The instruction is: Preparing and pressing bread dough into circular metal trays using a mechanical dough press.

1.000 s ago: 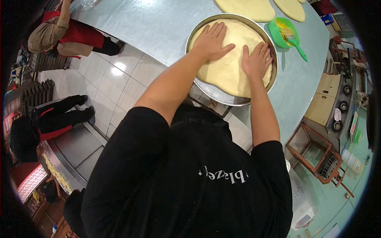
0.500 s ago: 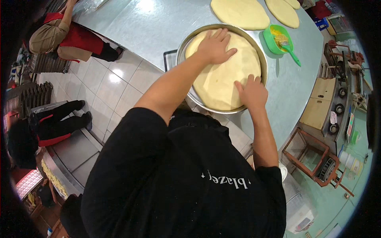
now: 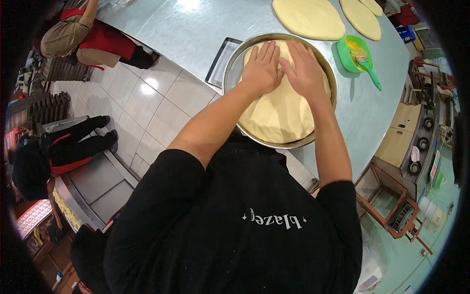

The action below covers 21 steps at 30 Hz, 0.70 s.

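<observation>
A large round of pale yellow dough lies in a round metal pan at the table's near edge. My left hand rests flat on the dough's far left part, fingers stretched out. Beside it my right hand lies flat on the far right part, its thumb close to the left hand. Both palms touch the dough and neither holds anything. Bare pan bottom shows along the left side, and the dough's near part looks creased.
A green bowl with yellow contents and a green-handled brush stands right of the pan. Flat dough pieces lie behind on the metal table. A black-edged frame sits under the pan's left. Co-workers are at left.
My right hand has moved from the dough's near right edge to its far part, next to my left hand. The dough has shifted rightward in the pan, baring the left of the bottom.
</observation>
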Available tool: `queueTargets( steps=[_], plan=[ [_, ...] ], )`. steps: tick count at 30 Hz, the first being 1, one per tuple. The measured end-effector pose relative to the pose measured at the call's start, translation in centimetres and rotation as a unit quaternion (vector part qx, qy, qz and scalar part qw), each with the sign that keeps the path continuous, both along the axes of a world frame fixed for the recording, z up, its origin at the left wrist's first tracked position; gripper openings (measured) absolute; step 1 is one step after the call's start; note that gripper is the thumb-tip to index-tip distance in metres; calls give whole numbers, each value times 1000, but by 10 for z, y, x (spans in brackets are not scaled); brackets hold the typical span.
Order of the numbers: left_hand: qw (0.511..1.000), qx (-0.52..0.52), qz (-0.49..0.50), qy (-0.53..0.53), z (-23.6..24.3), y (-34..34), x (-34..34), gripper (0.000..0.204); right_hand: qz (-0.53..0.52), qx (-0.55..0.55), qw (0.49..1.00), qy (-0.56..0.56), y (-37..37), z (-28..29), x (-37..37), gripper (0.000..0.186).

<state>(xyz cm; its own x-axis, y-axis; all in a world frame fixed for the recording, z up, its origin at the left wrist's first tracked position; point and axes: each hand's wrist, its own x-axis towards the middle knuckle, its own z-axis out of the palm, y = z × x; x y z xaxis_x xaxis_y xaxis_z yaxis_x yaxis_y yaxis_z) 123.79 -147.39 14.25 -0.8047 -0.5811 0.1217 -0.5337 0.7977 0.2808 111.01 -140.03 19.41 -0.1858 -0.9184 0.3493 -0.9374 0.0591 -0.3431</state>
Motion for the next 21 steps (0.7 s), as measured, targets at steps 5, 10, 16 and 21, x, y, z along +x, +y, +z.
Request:
queueTargets(
  steps=[5, 10, 16, 21],
  plan=[
    [1000, -28, -7, 8, 1, -9, 16, 67, 13, 98, 992, 80, -23, -47, -3, 66],
    [998, -61, -15, 27, 1, -33, 35, 67, 17, 115, 988, 104, -30, -41, -2, 67],
    [991, -103, -5, -88, 10, -33, 3, 66, -101, 120, 981, 118, -21, -59, 5, 65],
    [997, -26, -33, 59, -3, -3, 23, 78, -190, 125, 970, 83, 6, -52, 4, 62]
  ],
)
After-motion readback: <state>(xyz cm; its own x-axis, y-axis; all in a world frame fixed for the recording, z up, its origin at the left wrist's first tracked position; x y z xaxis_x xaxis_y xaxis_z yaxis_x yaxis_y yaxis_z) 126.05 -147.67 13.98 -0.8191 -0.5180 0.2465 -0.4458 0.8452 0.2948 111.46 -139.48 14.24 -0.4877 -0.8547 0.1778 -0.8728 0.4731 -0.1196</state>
